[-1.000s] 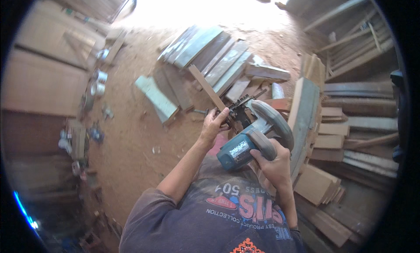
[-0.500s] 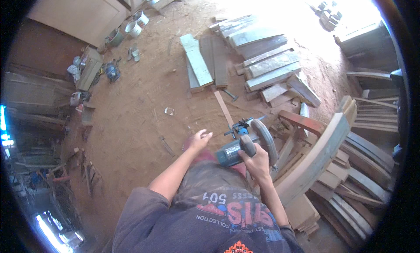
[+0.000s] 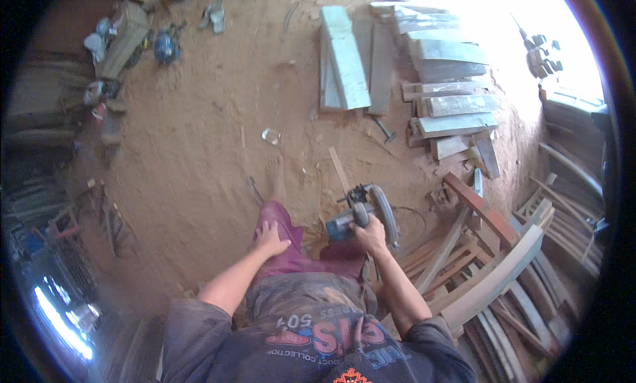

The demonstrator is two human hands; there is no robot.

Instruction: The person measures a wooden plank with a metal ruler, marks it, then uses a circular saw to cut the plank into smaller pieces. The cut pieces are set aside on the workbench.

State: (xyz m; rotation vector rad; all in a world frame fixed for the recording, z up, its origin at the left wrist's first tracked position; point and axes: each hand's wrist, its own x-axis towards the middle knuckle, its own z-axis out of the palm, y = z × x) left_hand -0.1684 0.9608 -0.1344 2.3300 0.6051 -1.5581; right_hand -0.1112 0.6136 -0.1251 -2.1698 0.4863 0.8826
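My right hand (image 3: 371,235) is wrapped round the handle of a blue-green circular saw (image 3: 340,225) with a grey blade guard, in front of my right thigh. My left hand (image 3: 270,240), its fingers spread, lies on my left knee in maroon shorts and holds nothing. Just beyond the saw, a thin wooden strip (image 3: 338,166) lies on the sandy floor, its near end by the saw's front. Whether the blade touches anything is hidden from above. A hand tool (image 3: 254,190) lies on the ground beside my bare left foot (image 3: 275,174).
Pale green and brown boards (image 3: 346,62) lie ahead, with a hammer (image 3: 385,129) near their ends. A stack of planks (image 3: 457,105) stands further right. Close on my right are a reddish beam (image 3: 480,207) and a curved timber (image 3: 497,274). A small clear object (image 3: 271,136) sits on the sand.
My left hand has come down from the air onto my left knee. The view has shifted, and my left foot now shows. My right hand keeps its hold on the circular saw.
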